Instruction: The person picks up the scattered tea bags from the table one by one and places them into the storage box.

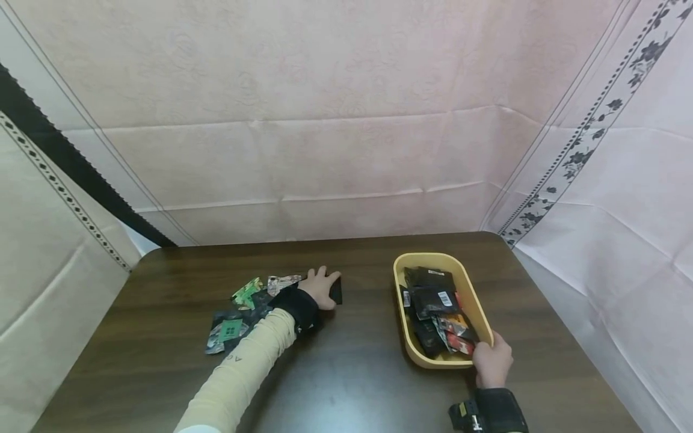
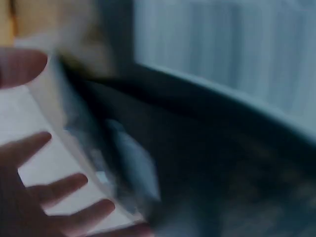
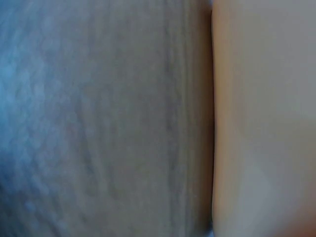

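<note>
My left hand (image 1: 322, 287) reaches over the table with its fingers spread, next to a small black packet (image 1: 337, 291) partly hidden behind it. In the left wrist view the fingers (image 2: 64, 190) are extended and apart from the thumb. A blurred dark packet (image 2: 197, 148) with a pale, striped label fills much of that view. My right hand (image 1: 492, 361) grips the near right corner of a yellow plastic basket (image 1: 483, 307). Inside lie several black packets (image 1: 433, 300) and a red one (image 1: 460, 344).
Left of the left hand, under the forearm, lie a green packet (image 1: 248, 294), a silvery packet (image 1: 283, 282) and dark packets, one with a green label (image 1: 231, 329). Pale patterned cloth (image 1: 325, 150) hangs behind the brown wooden table (image 1: 357, 349).
</note>
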A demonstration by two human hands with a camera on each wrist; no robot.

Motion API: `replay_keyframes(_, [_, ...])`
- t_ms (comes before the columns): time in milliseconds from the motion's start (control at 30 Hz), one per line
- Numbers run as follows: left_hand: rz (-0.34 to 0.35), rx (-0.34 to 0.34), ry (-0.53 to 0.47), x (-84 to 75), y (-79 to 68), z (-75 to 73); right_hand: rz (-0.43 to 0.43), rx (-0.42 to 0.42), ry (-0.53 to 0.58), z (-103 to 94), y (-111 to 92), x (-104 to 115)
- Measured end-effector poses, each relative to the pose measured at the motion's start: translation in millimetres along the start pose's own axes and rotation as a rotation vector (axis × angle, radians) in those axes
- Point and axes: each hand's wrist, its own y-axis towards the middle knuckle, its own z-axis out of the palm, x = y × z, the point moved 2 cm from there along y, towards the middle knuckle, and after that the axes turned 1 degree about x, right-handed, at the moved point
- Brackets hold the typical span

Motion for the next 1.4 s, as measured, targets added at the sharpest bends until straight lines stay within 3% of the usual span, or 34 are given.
replay_keyframes(100, [0.01, 0.002, 0.037, 2.8, 3.4, 6.4, -0.002, 0.004, 0.001, -0.9, -0.1, 0.1])
replay_keyframes(300, [0.013, -0.092, 0.123, -4.0, 10.6, 13.3, -0.004, 0.008, 0.005, -0.2, -0.5, 1.3])
replay_keyframes(600, [0.021, -0.101, 0.104, -11.7, 4.2, 11.3, 0.009, 0.001, 0.003, -0.4, -0.6, 2.3])
replay_keyframes(833, [0.076, -0.2, 0.031, -22.9, -1.2, -5.3, 0.016, -0.001, 0.004, -0.3, -0.6, 1.9])
replay_keyframes(1000, [0.15, -0.245, 0.008, -55.3, -3.6, -23.3, 0.018, 0.003, 0.0, -0.2, -1.3, 2.0])
replay_keyframes(1200, [0.293, -0.227, 0.038, -117.5, -3.3, -41.9, 0.029, 0.016, 0.003, -1.5, -1.4, 1.9])
replay_keyframes(1300, [0.338, -0.239, 0.082, -145.8, 1.6, -41.9, 0.015, 0.011, 0.008, -1.2, -3.2, 2.2])
replay_keyframes(1400, [0.353, -0.269, 0.131, -168.2, 11.0, -32.4, -0.01, -0.002, -0.004, -0.8, -4.5, 2.8])
